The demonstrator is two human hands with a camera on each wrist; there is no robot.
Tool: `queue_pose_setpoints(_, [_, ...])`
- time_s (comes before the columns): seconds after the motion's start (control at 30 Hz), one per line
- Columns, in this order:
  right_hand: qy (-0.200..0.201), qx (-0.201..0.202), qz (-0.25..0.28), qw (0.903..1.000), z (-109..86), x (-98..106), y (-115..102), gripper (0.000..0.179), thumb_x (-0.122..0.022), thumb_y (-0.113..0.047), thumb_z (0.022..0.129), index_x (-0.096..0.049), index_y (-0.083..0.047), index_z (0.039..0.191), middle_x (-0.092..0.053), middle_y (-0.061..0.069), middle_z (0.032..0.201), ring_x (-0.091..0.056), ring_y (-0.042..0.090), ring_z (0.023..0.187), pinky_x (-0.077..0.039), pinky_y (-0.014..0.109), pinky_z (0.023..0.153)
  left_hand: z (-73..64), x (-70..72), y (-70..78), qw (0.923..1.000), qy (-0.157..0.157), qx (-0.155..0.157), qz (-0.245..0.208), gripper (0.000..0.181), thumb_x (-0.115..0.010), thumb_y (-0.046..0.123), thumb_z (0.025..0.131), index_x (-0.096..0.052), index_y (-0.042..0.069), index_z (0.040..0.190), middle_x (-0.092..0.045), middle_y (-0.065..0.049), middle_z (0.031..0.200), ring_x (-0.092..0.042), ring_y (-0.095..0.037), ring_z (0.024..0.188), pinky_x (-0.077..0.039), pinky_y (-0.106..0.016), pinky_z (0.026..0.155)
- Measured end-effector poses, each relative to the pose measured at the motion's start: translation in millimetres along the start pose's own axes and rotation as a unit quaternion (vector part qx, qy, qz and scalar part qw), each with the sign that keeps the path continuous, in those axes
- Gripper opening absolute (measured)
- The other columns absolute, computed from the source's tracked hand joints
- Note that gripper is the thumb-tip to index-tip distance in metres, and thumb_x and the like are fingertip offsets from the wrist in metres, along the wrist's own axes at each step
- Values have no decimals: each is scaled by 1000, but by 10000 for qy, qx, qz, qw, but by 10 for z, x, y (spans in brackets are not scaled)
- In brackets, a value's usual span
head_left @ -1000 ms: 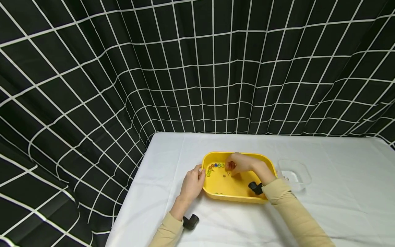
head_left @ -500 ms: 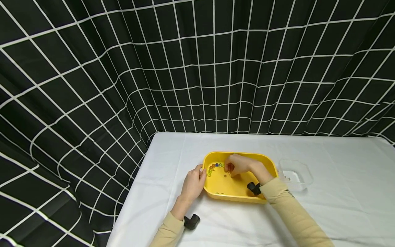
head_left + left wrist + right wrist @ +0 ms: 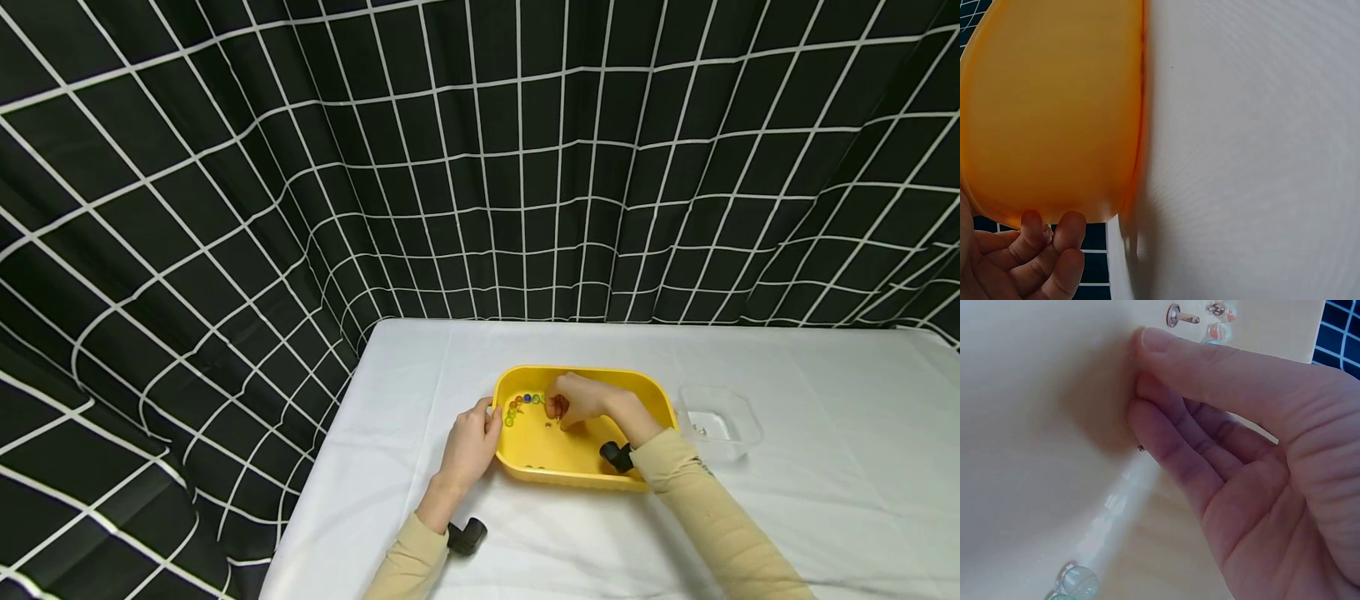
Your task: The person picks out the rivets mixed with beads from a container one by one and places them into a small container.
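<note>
A yellow tub (image 3: pixel 551 450) lies on the white cloth. My left hand (image 3: pixel 467 442) grips its left end, fingers (image 3: pixel 1067 232) bent against the outer wall below the rim. Inside the tub my right hand (image 3: pixel 587 397) reaches down to the floor, its thumb (image 3: pixel 1166 344) close to the curled forefinger. Whether anything sits between those fingertips is hidden. Near the thumb lies a small metal pin (image 3: pixel 1182 317) with a round head and short shaft. Another tiny metal bit (image 3: pixel 1141 448) shows beside the other fingers. Several glass marbles, among them a blue marble (image 3: pixel 527 398), line the back left corner.
A clear plastic box (image 3: pixel 720 425) stands right of the tub, with small metal pieces inside. More marbles (image 3: pixel 1079 582) lie along the tub's near side. Behind the table (image 3: pixel 420 358) hangs a black curtain (image 3: pixel 495 200) with white grid lines.
My right hand has shifted slightly left, over the small metal pieces in the tub, and then stays nearly still. The left hand keeps its grip on the tub's end.
</note>
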State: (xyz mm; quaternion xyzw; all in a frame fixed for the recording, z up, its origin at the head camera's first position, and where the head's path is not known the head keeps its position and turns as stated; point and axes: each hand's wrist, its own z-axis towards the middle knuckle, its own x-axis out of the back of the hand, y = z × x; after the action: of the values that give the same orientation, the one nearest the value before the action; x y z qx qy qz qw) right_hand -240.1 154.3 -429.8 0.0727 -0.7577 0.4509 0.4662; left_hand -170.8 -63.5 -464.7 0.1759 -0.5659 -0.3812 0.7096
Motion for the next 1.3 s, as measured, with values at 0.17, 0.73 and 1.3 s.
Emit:
queue_pose_setpoints(0.17, [-29,-39,0,10000,2,-8,6,16,-70,12,68,-62,0,76,-55,3,69,-46,7,62,-42,21,59,3,1,1,10000,3,-4,15,31,-49,14,95,-58,-9,114,-44,4,57,-37,-3,46,-33,-19,42])
queue_pose_setpoints(0.73, [-229,-263,110,9993,-19,-5,-2,15,-66,13,70,-63,-1,70,-56,4,65,-44,8,58,-36,19,54,4,-9,-9,10000,11,-27,53,30,-49,14,95,-58,-9,113,-44,4,57,-38,-3,46,-34,-19,42])
queue_pose_setpoints(1.3, [-274,-343,125,9990,-120,71,-55,14,-69,11,71,-63,-2,71,-57,2,66,-46,8,59,-39,20,55,-8,4,18,10000,-29,38,76,30,-49,14,95,-58,-9,114,-44,4,58,-38,-5,47,-34,-20,43])
